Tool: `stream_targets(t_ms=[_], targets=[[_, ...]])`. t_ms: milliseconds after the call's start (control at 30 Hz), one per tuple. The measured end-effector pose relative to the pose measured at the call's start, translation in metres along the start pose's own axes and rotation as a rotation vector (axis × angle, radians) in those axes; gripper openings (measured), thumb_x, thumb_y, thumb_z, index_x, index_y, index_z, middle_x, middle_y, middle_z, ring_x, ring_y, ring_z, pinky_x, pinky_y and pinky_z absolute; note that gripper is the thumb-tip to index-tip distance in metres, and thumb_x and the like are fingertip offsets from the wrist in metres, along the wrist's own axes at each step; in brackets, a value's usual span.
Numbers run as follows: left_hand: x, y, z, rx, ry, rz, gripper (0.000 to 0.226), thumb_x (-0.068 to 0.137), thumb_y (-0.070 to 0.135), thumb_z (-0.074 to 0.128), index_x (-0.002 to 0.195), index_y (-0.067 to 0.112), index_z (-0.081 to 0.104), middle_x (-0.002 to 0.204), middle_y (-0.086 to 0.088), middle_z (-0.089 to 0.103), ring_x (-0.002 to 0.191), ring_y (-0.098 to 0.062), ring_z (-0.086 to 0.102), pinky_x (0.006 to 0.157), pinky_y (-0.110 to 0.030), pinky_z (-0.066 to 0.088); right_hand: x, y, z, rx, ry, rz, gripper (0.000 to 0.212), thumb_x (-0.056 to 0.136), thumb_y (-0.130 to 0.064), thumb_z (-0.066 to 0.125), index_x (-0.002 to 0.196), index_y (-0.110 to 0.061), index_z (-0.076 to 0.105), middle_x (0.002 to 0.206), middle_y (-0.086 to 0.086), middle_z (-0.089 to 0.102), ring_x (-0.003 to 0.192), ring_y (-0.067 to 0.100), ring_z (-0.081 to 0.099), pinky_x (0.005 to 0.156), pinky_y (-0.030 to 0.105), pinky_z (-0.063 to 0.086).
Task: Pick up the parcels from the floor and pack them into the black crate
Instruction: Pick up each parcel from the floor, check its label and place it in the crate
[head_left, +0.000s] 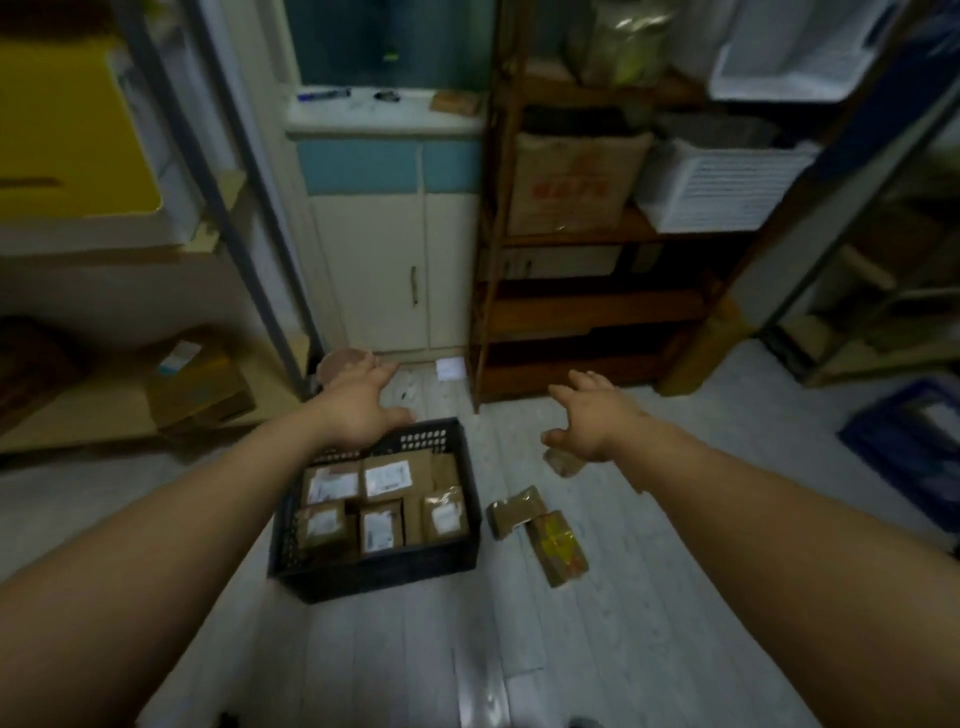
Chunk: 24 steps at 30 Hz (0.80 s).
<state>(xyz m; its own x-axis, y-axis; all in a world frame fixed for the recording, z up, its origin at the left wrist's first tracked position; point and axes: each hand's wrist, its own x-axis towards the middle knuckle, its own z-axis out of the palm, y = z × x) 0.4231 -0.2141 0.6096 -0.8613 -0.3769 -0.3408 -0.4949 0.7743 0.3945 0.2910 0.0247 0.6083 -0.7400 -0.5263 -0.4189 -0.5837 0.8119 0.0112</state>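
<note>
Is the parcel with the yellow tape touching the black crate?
Apart. The head view shows a strip of bare floor between the yellow-taped parcel and the right wall of the black crate.

You can't read any text here. The white shipping labels (387, 479) on the brown cardboard parcels (422, 462) in the black plastic crate (374, 571) are too blurred. The red characters (571, 187) on the tall brown cardboard box (571, 221) on the wooden shelf (576, 240) are smeared and illegible too.
</note>
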Motion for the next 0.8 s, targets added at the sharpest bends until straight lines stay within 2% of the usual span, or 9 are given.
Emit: stream_targets(t_ms=[233, 333, 433, 600, 800], targets=[[0.009, 0.155, 0.037, -0.006, -0.001, 0.123, 0.081, 0.089, 0.048, 0.054, 0.151, 0.025, 0.007, 0.160, -0.004, 0.000, 0.147, -0.026, 0.005, 0.117, -0.039, 0.013, -0.059, 0.136, -0.012, 0.079, 0.094, 0.084, 0.075, 0.091, -0.054, 0.049, 0.152, -0.029, 0.013, 0.162, 0.003, 0.003, 0.148, 0.027, 0.005, 0.119, 0.044, 0.017], [0.021, 0.230, 0.077, -0.132, -0.020, 0.131, 0.079, 0.090, 0.046, 0.053, 0.151, 0.023, 0.008, 0.160, -0.006, 0.001, 0.147, -0.027, 0.007, 0.114, -0.038, 0.020, -0.084, 0.198, -0.009, 0.103, 0.099, 0.079, 0.076, 0.091, -0.054, 0.050, 0.152, -0.028, 0.013, 0.161, 0.004, 0.004, 0.148, 0.026, 0.006, 0.119, 0.042, 0.017], [0.031, 0.290, 0.124, -0.126, -0.063, 0.133, 0.079, 0.089, 0.047, 0.055, 0.151, 0.026, 0.009, 0.160, -0.006, 0.001, 0.147, -0.028, 0.004, 0.117, -0.042, 0.015, -0.100, 0.260, 0.001, 0.103, 0.080, 0.093, 0.077, 0.091, -0.054, 0.051, 0.153, -0.026, 0.013, 0.161, 0.005, 0.005, 0.148, 0.027, 0.006, 0.119, 0.041, 0.016], [0.038, 0.330, 0.164, -0.091, -0.133, 0.159, 0.079, 0.090, 0.046, 0.054, 0.151, 0.026, 0.007, 0.160, -0.005, -0.002, 0.147, -0.029, 0.002, 0.118, -0.044, 0.013, -0.102, 0.329, 0.017, 0.140, 0.035, 0.117, 0.077, 0.092, -0.053, 0.048, 0.153, -0.023, 0.011, 0.161, 0.008, 0.003, 0.148, 0.026, 0.007, 0.119, 0.039, 0.016], [0.086, 0.334, 0.175, -0.066, -0.137, 0.117, 0.080, 0.089, 0.047, 0.054, 0.151, 0.025, 0.007, 0.160, -0.007, -0.002, 0.147, -0.030, 0.003, 0.119, -0.046, 0.014, -0.066, 0.360, 0.027, 0.225, -0.005, 0.124, 0.076, 0.094, -0.052, 0.046, 0.154, -0.022, 0.010, 0.161, 0.007, 0.001, 0.148, 0.026, 0.004, 0.118, 0.039, 0.015]])
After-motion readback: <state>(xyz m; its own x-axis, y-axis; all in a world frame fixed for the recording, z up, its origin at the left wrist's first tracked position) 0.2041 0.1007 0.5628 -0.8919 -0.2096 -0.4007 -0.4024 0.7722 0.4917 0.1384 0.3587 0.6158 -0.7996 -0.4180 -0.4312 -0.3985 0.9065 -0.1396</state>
